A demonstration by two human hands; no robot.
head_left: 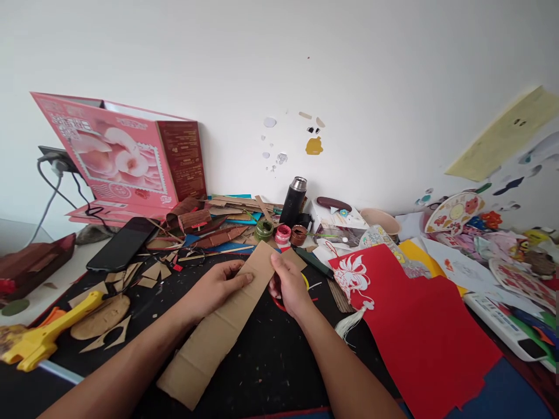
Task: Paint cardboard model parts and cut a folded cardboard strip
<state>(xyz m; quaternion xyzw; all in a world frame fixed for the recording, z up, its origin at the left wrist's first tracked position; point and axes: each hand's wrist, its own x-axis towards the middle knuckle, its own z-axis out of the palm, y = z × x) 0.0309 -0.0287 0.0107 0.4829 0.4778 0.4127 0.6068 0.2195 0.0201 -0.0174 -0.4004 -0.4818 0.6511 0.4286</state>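
A long strip of brown cardboard (218, 331) slants across the middle of the view, held up above the black table mat (271, 372). My left hand (220, 288) grips its left edge, thumb on the upper face. At the strip's upper right end, my right hand (289, 285) pinches the edge between thumb and fingers. Red and yellow rings, which look like scissor handles (279, 305), show partly behind my right hand; whether the hand touches them is hidden. To the right lies a large red sheet (428, 337) with a white cutout and tassel.
A yellow glue gun (52, 334), cardboard scraps (152, 273) and a black phone (122, 244) lie at the left. Behind stand small paint jars (282, 234), a black thermos (293, 203) and a pink box (126, 157). Papers and a white power strip (504, 326) crowd the right.
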